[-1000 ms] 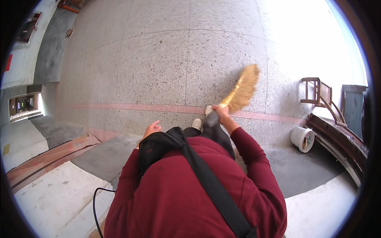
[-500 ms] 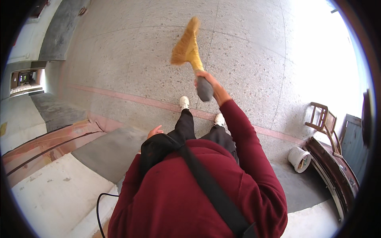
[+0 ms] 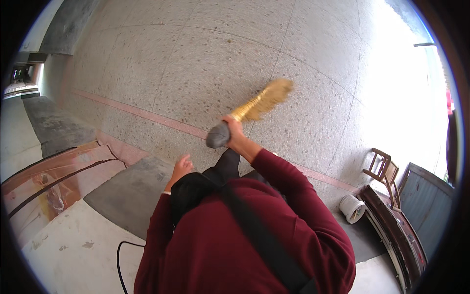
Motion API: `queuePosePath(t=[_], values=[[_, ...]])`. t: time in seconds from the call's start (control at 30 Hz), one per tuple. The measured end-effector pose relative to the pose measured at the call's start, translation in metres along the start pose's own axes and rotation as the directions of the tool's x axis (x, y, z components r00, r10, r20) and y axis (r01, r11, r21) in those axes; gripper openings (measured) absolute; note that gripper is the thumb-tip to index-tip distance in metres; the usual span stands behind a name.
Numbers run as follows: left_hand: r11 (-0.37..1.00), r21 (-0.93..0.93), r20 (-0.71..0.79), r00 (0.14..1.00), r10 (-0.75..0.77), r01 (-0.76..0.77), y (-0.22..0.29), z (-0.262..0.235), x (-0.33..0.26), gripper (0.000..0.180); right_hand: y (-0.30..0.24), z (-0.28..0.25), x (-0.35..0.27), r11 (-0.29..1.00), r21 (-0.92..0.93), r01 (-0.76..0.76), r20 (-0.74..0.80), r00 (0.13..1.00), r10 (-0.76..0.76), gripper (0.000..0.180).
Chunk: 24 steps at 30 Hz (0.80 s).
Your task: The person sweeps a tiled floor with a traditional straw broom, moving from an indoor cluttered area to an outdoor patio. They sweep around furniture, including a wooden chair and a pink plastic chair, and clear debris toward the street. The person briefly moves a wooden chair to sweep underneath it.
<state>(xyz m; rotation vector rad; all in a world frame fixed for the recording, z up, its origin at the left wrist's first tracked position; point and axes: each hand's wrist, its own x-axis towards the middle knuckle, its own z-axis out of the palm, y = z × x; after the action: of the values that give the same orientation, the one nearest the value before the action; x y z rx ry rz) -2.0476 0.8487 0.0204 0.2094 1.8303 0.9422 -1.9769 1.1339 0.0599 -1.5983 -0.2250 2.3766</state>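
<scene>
My right hand [image 3: 236,132] is wrapped round the short handle of a hand broom [image 3: 247,108], just above its grey end. The broom has a yellow bound neck and tan bristles, which point away to the right over the speckled floor [image 3: 215,63]. Motion blurs the bristles, so I cannot tell whether they touch the floor. By my left hip, my left hand [image 3: 182,169] hangs with its fingers apart and nothing in it.
To the right stand a wooden chair [image 3: 378,165], a white bucket [image 3: 352,208] with things in it, and dark red furniture [image 3: 391,235]. At the left is a plastic-covered thing [image 3: 58,181]. A pink strip [image 3: 142,113] crosses the floor. A black cable [image 3: 119,259] loops beside me.
The broom has swung from pointing far and slightly left to pointing right, and my right hand has come nearer and leftward. My left hand has moved a little out from my side.
</scene>
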Motion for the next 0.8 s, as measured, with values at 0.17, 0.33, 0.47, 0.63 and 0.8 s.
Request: queuePosePath(t=[0.17,0.33,0.47,0.63,0.8], values=[[0.997,0.022,-0.061,0.996,-0.071,0.072,-0.059,-0.032,-0.025,0.045,-0.011,0.089,0.087,0.993,-0.103,0.052,0.34,0.94,-0.014,0.014],[0.993,0.033,-0.105,0.988,-0.111,0.115,-0.099,-0.045,-0.027,0.047,-0.099,0.106,0.132,0.979,-0.202,0.035,0.555,0.828,0.084,0.026],[0.995,0.006,-0.087,0.991,-0.101,0.101,-0.096,-0.039,-0.025,0.048,-0.084,0.091,0.072,0.925,-0.278,0.26,0.538,0.839,-0.074,0.033],[0.995,-0.066,-0.003,0.997,-0.079,0.079,-0.046,-0.036,-0.003,0.049,-0.046,0.044,0.008,0.89,-0.389,0.24,0.356,0.93,-0.095,0.034],[0.993,-0.117,0.021,1.0,-0.014,0.016,-0.043,-0.043,0.019,0.049,-0.004,0.059,0.016,0.939,-0.32,-0.122,0.228,0.953,0.201,0.025]])
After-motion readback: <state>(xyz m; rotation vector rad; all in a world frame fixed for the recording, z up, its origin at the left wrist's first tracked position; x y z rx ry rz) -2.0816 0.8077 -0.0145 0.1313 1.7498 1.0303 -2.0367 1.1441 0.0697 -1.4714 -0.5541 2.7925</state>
